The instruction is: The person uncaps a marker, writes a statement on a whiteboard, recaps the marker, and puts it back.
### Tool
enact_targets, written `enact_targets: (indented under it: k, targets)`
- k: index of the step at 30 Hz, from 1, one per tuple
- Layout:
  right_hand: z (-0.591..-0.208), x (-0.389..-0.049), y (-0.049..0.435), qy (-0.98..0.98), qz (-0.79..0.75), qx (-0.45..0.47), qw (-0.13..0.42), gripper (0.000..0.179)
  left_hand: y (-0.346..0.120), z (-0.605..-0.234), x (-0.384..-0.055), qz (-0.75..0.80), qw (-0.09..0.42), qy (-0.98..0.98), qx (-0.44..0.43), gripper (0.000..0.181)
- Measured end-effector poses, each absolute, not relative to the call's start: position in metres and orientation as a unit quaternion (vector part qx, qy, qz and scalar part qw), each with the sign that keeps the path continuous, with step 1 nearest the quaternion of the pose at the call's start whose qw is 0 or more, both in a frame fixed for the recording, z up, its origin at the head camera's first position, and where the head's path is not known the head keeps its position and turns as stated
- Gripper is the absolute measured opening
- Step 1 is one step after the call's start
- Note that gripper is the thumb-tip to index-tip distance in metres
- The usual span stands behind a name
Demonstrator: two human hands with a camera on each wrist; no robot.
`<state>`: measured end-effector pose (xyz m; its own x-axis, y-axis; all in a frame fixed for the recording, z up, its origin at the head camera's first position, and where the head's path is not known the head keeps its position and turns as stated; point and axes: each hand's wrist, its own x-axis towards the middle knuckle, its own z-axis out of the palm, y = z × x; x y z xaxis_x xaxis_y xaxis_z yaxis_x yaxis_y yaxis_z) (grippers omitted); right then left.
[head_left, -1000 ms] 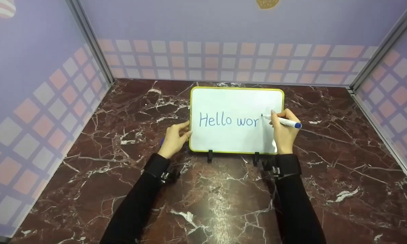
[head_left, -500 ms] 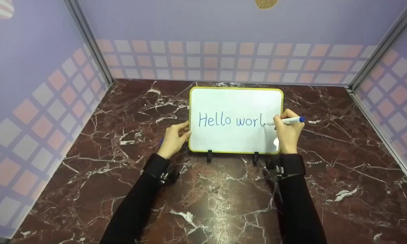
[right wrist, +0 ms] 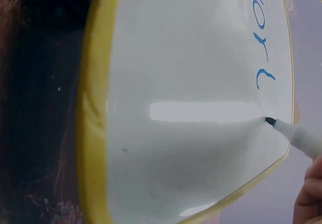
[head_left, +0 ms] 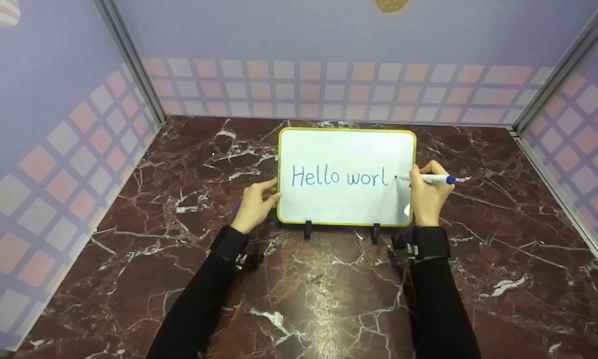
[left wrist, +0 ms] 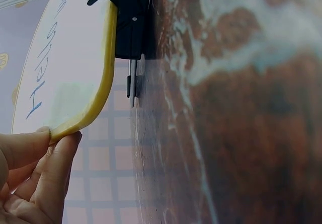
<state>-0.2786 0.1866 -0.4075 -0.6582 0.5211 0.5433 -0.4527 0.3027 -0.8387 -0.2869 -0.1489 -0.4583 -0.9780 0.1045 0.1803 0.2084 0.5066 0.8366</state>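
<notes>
A whiteboard [head_left: 346,204] with a yellow frame leans on a black stand [head_left: 308,230] and bears the blue handwriting "Hello worl". My left hand [head_left: 256,205] pinches its left edge between thumb and fingers, which the left wrist view shows close to a rounded corner. In my right hand [head_left: 430,195] is a white marker [head_left: 431,178] with a blue end, held like a pen. Its dark tip [right wrist: 270,121] is at the board's surface, just right of the letter "l"; whether it touches I cannot tell.
Under the board lies a dark red marbled table [head_left: 319,299]. Lilac panels [head_left: 329,40] with pink and white checks enclose it at the back and sides. Something small and blue [head_left: 237,207] shows partly behind my left wrist.
An "l" has appeared after "wor". My right hand has shifted rightward with the marker, whose tip now stands past that letter. The left hand keeps its hold on the board's edge.
</notes>
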Motion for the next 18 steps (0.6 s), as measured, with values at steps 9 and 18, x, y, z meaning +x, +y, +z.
enact_targets:
  k: [9,18]
  targets:
    - [-0.4045,-0.2766,0.19,-0.733,0.568,-0.026,0.374,0.029,-0.1493,-0.4601,-0.2864,-0.494,0.056,-0.863,-0.092,0.044]
    - [-0.4064,-0.2767,0.1946,-0.732,0.563,-0.024,0.383,0.029,-0.1497,-0.4586,-0.2852,-0.488,0.045,-0.867,-0.092,0.045]
